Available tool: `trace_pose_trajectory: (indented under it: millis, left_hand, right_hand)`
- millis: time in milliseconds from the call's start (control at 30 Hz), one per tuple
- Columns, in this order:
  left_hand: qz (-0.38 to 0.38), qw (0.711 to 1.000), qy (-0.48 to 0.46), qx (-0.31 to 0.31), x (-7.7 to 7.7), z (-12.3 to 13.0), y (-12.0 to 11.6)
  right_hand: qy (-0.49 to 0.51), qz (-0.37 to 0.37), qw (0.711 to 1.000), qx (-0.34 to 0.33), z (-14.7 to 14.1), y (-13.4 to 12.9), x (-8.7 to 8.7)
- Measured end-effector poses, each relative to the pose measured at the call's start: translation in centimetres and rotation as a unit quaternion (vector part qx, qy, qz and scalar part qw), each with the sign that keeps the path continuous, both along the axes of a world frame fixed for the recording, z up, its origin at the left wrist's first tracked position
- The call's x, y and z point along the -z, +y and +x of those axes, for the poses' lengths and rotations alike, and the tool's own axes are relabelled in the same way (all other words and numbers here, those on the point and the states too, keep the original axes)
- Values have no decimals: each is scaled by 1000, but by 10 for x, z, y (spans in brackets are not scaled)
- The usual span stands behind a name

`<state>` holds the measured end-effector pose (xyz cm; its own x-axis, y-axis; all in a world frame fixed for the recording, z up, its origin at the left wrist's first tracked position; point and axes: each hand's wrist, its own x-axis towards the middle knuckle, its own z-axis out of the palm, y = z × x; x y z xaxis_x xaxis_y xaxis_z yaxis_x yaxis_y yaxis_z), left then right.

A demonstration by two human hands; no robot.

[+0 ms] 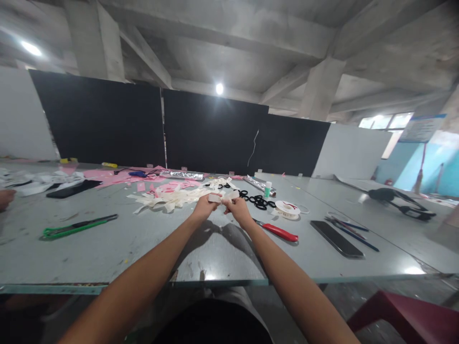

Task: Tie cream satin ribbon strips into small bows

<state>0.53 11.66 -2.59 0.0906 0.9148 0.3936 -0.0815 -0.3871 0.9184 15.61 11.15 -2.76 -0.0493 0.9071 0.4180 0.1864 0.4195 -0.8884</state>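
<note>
Above the middle of the grey table, my left hand and my right hand are close together with fingers pinched. A small white piece of paper or fabric sticks out of my left hand. From my right hand shows another whitish strip; whether the two are joined I cannot tell. Just beyond my hands lies a loose heap of cream strips. Several black rings are right of my right hand, by a red-handled knife and a spool of white ribbon.
A green cutter lies at left near a black phone-like slab. Another person's hand shows at the left edge. Pink scraps, a glue stick, a phone, pens and a black headset-like item lie around.
</note>
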Motion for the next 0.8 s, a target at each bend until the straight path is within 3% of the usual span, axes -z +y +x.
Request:
trace_pose_trajectory:
  millis: [300, 467, 600, 800]
  left_hand:
    - [7, 1000, 7, -6, -3, 4, -1]
    - [24, 999, 28, 12, -4, 4, -4]
    - [43, 998, 38, -13, -3, 2, -4]
    - [22, 1000, -20, -9, 0, 1, 3]
  right_hand:
    - [195, -24, 980, -38, -7, -3, 3]
    - [165, -27, 985, -48, -8, -3, 2]
    - [144, -12, 988, -59, -9, -3, 2]
    - [93, 30, 994, -40, -9, -2, 1]
